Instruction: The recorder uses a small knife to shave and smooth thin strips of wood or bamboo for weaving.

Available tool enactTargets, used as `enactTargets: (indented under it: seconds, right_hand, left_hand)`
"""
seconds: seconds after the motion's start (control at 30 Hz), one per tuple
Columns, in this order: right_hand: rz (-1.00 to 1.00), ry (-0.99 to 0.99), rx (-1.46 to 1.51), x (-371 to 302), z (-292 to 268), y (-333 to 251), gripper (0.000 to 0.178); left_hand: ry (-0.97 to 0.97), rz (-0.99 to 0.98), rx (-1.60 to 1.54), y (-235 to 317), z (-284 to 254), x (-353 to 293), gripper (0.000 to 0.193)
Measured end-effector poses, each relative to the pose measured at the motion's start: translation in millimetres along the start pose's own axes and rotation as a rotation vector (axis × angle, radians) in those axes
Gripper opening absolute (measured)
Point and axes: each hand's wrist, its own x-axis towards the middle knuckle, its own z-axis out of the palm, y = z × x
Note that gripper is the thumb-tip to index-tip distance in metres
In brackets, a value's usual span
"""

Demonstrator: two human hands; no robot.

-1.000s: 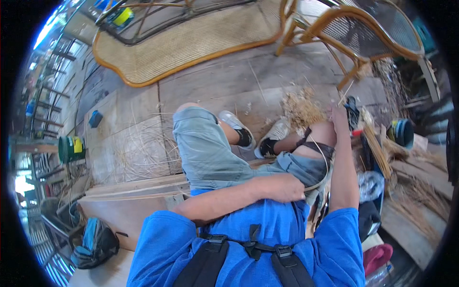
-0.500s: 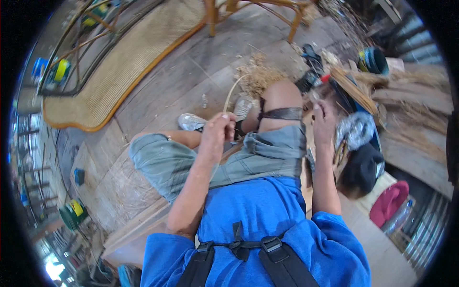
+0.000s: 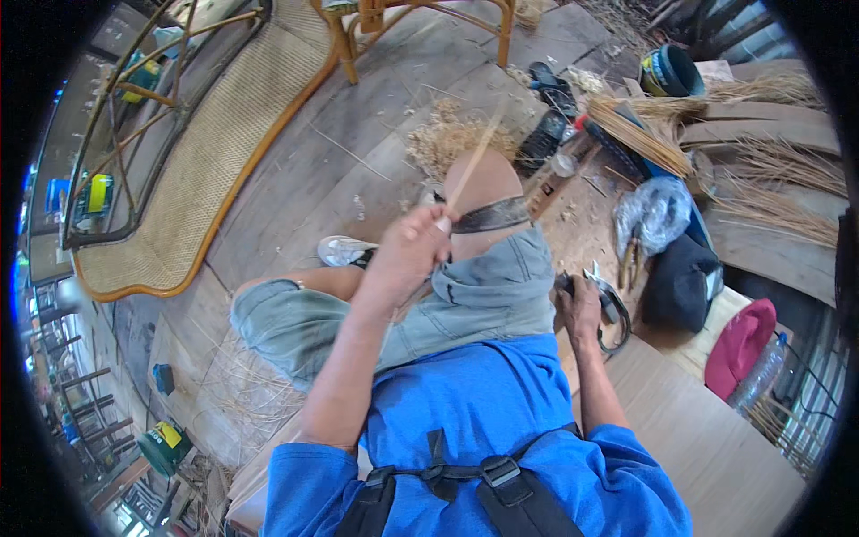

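My left hand (image 3: 412, 246) is closed in front of my lap, pinching a thin pale cane strip (image 3: 474, 166) that points up and away past my right knee. A dark band (image 3: 490, 216) is wrapped around the leg just below that knee. My right hand (image 3: 583, 309) is down on the wooden surface beside my right thigh, fingers curled around a small dark thing at their tips that I cannot make out. Against this hand lie scissors (image 3: 613, 309) with black handles, their metal blades partly showing.
To the right are pliers (image 3: 631, 264), a crumpled plastic bag (image 3: 658, 215), a black cap (image 3: 684, 291), a maroon cap (image 3: 741, 347) and cane bundles (image 3: 635, 134). Shavings (image 3: 456, 139) lie beyond my knee. A woven rattan panel (image 3: 210, 152) lies far left, near a rattan chair frame (image 3: 429, 13).
My right hand has come down and back toward my body, to the scissors beside my thigh. My left hand keeps the cane strip, which now points straighter and further right.
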Motion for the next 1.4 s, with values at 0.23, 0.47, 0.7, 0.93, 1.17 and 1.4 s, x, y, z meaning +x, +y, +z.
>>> enactTargets:
  seconds: [0.23,0.47,0.7,0.93,1.17,1.4]
  right_hand:
    - [0.117,-0.026,0.86,16,-68,-44,0.024]
    - [-0.082,-0.709,1.162,18,-82,-172,0.032]
    - [-0.195,-1.145,1.308,25,-54,-225,0.048]
    - [-0.219,-1.273,1.443,12,-33,-248,0.04]
    - [-0.22,-1.236,1.484,10,-28,-252,0.023]
    - [-0.274,-1.196,1.448,8,-30,-254,0.028]
  left_hand:
    - [0.078,-0.187,0.018,-35,-9,-15,0.014]
    - [0.25,0.007,0.293,-33,-11,-33,0.015]
    - [0.343,-0.09,0.209,-20,-33,-63,0.018]
    - [0.277,-0.149,-0.228,-10,-42,-85,0.017]
    - [0.194,-0.218,-0.386,-14,-51,-86,0.018]
    - [0.355,-0.134,-0.355,-29,-48,-80,0.013]
